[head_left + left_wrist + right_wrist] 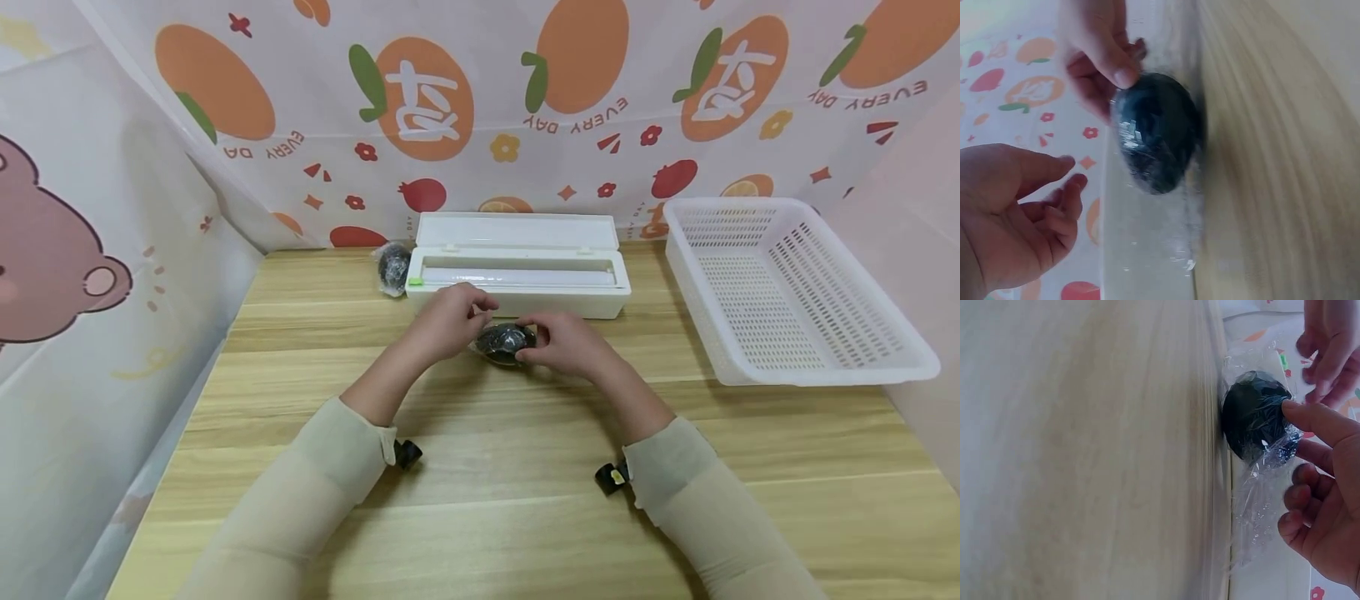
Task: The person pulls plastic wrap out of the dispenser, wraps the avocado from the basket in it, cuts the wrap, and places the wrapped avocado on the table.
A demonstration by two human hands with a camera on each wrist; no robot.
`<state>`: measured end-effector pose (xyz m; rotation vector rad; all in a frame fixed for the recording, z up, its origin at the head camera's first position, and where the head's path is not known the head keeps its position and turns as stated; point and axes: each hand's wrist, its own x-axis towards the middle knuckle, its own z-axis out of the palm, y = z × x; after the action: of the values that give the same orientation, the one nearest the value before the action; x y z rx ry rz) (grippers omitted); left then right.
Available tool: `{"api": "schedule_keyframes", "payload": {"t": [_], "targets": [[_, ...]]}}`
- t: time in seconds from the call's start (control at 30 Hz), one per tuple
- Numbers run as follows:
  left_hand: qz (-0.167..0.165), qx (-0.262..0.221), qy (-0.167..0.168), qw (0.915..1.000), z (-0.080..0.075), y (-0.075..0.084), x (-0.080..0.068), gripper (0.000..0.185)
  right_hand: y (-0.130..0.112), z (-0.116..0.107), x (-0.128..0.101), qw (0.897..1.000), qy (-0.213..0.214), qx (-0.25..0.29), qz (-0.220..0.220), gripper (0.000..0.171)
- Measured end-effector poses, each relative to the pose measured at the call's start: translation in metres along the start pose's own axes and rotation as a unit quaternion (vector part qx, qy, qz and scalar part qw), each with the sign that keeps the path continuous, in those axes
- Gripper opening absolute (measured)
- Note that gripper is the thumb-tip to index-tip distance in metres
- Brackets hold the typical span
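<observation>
A dark, smooth oval item (498,343), avocado-like, lies on the wooden table wrapped in clear cling film (1254,509). My right hand (566,343) pinches its right end between thumb and forefinger. To its left, my left hand (452,321) hovers with fingers loosely bent; the left wrist view shows nothing between its thumb and fingertips. Loose film trails from both ends of the item. Just behind stands a long white cling film box (517,302), its lid (517,231) raised and a pale roll (517,276) inside.
Beside the box's left end sits a second film-wrapped dark item (394,268). A white plastic basket (832,377) with slotted walls stands at the right of the table (510,517). Printed cloth (480,179) hangs along the back edge.
</observation>
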<state>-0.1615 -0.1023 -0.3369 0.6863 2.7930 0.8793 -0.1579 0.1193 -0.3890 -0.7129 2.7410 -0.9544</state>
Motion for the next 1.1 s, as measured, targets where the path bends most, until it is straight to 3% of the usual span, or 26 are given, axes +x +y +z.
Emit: {"api": "schedule_keyframes", "payload": {"t": [0.1,0.27,0.4,0.77,0.93,1.1], "targets": [[-0.002,0.028,-0.033,0.9991,0.006,-0.006,0.007,0.027,-0.001,0.000,0.000,1.000,0.008,-0.022,-0.005,0.049],[-0.025,0.023,-0.067,0.9972,0.013,-0.014,0.011,0.030,-0.001,0.001,0.001,1.000,0.017,-0.019,-0.016,0.047],[-0.043,0.014,-0.070,0.9965,0.013,-0.016,0.010,0.032,0.002,0.002,0.002,1.000,0.021,0.003,-0.022,0.045],[-0.070,0.064,-0.076,0.9926,0.021,-0.029,0.008,0.035,0.008,0.002,0.001,0.999,0.010,0.035,-0.002,0.045],[-0.082,0.095,-0.058,0.9904,0.023,-0.027,0.005,0.032,0.008,0.001,0.000,0.999,0.007,0.035,0.016,0.048],[-0.083,0.119,-0.035,0.9888,0.024,-0.027,0.003,0.034,0.010,0.001,0.002,1.000,0.008,0.029,0.003,0.047]]}}
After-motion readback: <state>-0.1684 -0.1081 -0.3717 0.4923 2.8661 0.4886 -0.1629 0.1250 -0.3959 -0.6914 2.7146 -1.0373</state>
